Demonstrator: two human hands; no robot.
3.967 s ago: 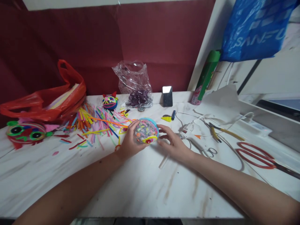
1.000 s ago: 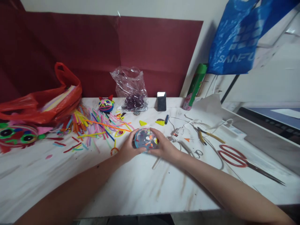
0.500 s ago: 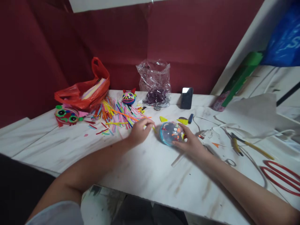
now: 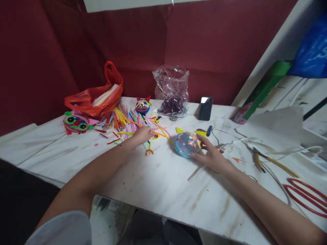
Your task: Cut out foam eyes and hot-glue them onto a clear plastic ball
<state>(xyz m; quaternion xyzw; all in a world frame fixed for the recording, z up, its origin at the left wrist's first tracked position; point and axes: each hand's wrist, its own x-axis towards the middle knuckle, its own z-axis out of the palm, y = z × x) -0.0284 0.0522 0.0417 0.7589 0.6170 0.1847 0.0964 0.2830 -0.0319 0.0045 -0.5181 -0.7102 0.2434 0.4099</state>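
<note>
A clear, blue-rimmed ball [image 4: 187,144] filled with colourful scraps rests on the white marble table [image 4: 158,183]. My right hand [image 4: 212,157] cups its right side, fingers curved against it. My left hand [image 4: 143,133] reaches to the left into a heap of colourful pipe cleaners [image 4: 127,123], fingers bent down onto the strands. Whether it grips one is hidden. A small cat-faced ball [image 4: 142,105] stands behind the heap.
A red plastic bag [image 4: 95,96] and a red frog-eyed craft [image 4: 76,123] lie at the far left. A clear bag [image 4: 173,92], a phone [image 4: 205,108] and a green can [image 4: 258,93] stand at the back. Pliers [image 4: 270,160], red-handled scissors [image 4: 305,195] and a glue gun cable lie on the right.
My left hand has left the ball and moved left into the pipe cleaners. My right hand stays on the ball. The view has swung to the left.
</note>
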